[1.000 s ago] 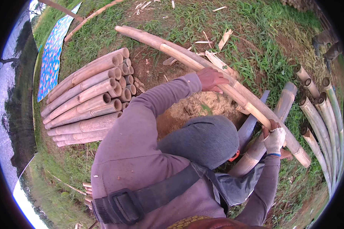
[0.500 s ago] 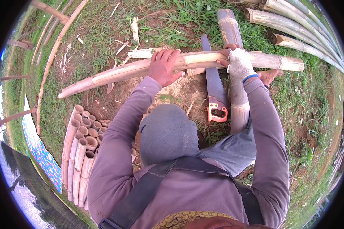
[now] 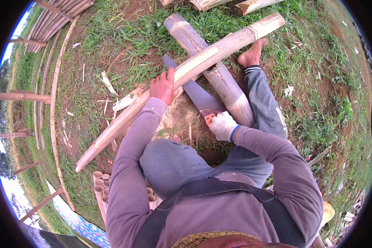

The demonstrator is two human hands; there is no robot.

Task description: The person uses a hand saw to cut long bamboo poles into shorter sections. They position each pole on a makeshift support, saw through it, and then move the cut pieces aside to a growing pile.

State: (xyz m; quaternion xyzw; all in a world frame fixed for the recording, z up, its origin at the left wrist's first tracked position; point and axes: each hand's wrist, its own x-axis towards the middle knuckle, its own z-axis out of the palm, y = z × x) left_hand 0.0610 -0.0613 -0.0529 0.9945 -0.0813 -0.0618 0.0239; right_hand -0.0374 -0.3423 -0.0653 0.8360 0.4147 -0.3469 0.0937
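So far the cutting looks barely begun, if at all: the long bamboo pole lies whole from its lower end near the grass at left to its cut end at upper right, and no kerf or severed piece shows on it where the saw meets it, though the hand and the pole itself hide part of that spot. It rests slantwise across a thicker bamboo log that serves as a prop beneath it. The left hand, bare, presses down on the pole with its fingers wrapped over the top, clamped on the pole. The right hand, in a white glove with a blue cuff, has its fingers closed round the orange handle of a hand saw, whose grey blade runs up and left beneath the pole, near the left hand. A bare foot sits just beside the log, close to the pole. Judging by what lies about, some work is already behind: a bundle of short cut bamboo tubes lies at lower left, and pale chips and splinters are scattered on the grass. As for packages, labels or signs, none shows; the only patterned thing is a blue printed sheet at the lower left edge, beyond the tubes.
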